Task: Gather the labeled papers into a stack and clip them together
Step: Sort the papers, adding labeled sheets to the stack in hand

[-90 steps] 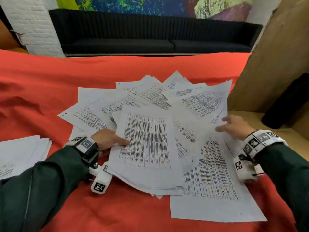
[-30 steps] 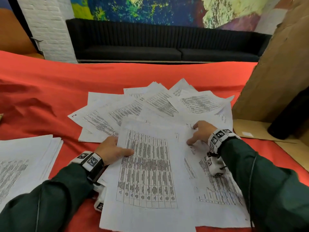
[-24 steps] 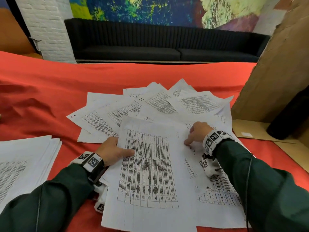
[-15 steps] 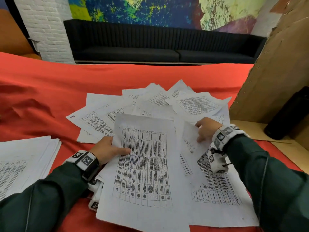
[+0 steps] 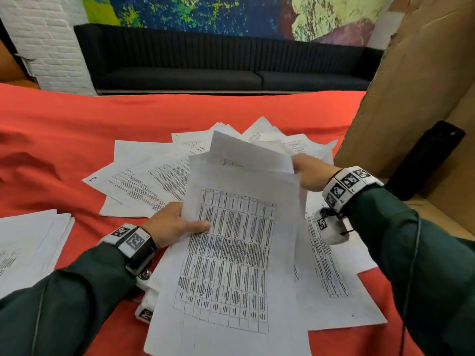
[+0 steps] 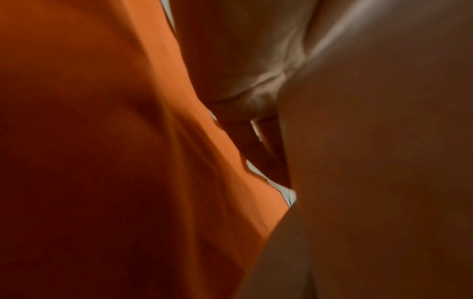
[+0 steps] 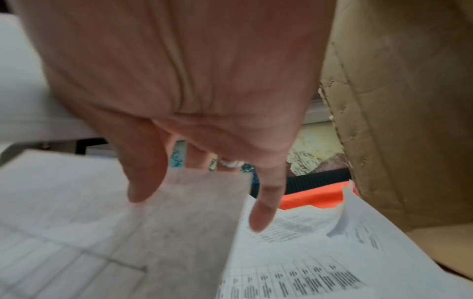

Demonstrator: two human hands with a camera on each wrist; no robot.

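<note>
The left hand (image 5: 174, 224), at centre left of the head view, grips the left edge of a gathered bundle of papers (image 5: 231, 253), thumb lying across the printed table on its top sheet; the bundle tilts up off the red cloth (image 5: 180, 111) and fills the lower centre of the frame; the right hand (image 5: 311, 173), right of centre, pinches a single sheet (image 5: 246, 150) by its right edge, thumb in front and fingers behind it, and holds it raised at the bundle's far end; in the right wrist view the little finger (image 7: 266, 202) hangs free of the sheet; more loose sheets (image 5: 144, 181) lie fanned on the cloth beyond the hands; a separate pile of papers (image 5: 30, 242) sits at the left edge; a cardboard panel (image 5: 416, 73) stands at upper right; a black sofa (image 5: 218, 65) runs along the top
</note>
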